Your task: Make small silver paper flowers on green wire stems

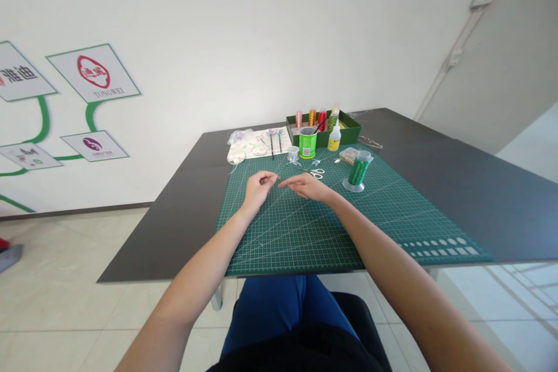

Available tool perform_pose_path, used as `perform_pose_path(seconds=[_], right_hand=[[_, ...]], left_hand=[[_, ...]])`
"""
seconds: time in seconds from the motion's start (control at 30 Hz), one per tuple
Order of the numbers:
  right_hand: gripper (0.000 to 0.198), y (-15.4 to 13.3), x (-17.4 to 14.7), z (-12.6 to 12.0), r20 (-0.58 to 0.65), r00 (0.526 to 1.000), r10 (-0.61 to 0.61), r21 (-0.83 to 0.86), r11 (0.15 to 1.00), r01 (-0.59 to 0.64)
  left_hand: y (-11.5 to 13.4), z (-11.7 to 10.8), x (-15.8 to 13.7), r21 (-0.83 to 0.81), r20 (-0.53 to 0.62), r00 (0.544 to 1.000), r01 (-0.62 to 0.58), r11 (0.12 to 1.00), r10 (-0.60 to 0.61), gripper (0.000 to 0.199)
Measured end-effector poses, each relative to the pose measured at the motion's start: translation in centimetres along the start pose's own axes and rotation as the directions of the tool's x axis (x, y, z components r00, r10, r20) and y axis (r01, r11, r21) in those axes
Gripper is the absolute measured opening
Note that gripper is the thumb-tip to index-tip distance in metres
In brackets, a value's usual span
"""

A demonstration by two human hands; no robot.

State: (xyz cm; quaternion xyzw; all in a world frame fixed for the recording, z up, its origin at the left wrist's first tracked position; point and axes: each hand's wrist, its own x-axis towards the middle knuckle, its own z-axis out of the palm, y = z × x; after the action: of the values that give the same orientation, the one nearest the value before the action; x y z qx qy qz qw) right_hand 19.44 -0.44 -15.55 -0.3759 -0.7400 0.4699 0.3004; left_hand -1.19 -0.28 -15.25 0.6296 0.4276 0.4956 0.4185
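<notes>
On the dark worktop we found a green gridded cutting mat. Left hand, over the mat: thumb and index fingertips narrow, drawn close together; we could not tell whether they gripped anything. Right hand: index finger extended toward the left hand, near it but apart; we could not tell whether the other fingers, bent underneath, held anything. Thin green strand: just to the far side of the fingertips. Scissors, white-handled: just far of the right hand. Green spool, upright on a clear round base: to the right. Bright green tin, upright: farther off, a glue bottle standing to its right. Dark green box: at the far side, with pink, orange, red and green spools inside. White sheet: far left, two dark stems on it.
</notes>
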Motion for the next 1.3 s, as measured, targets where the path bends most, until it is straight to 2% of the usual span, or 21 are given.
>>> perform_pose_path(seconds=[0.13,0.47,1.3], right_hand=[[0.048,-0.11,-0.11,-0.19,-0.007,0.999,-0.034,0.059,0.998,0.035],[0.055,-0.19,-0.28,-0.07,-0.028,0.999,-0.035,0.149,0.988,0.039],[0.057,-0.35,-0.33,-0.03,-0.053,0.998,-0.043,0.237,0.97,0.054]], left_hand=[[-0.12,0.02,0.08,-0.046,-0.013,1.0,0.024,0.999,-0.025,0.023],[-0.15,0.12,0.19,-0.119,-0.031,0.998,0.044,0.992,-0.048,0.024],[-0.09,0.1,0.08,-0.126,-0.02,0.998,0.051,0.991,-0.054,0.025]])
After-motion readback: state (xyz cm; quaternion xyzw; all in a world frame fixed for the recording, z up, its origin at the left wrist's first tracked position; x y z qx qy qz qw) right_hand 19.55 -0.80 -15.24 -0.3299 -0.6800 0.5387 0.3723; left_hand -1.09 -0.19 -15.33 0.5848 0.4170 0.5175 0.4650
